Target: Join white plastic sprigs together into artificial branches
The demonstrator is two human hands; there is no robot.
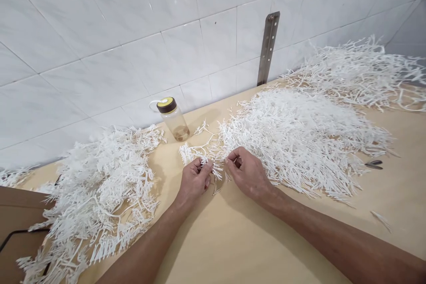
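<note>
Above a pale tabletop (213,244), the left hand (195,178) pinches a white sprig (216,169); the right hand (249,172) curls nearly closed, contents unclear.

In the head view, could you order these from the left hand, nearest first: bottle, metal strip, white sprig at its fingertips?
1. White sprig, at the left hand.
2. Bottle, beyond it, toward the wall.
3. Metal strip, farther right, against the wall.

White sprig (217,170), thinly branched (tips bristly), pinched in left fingers (207,169), splaying rightward
</note>
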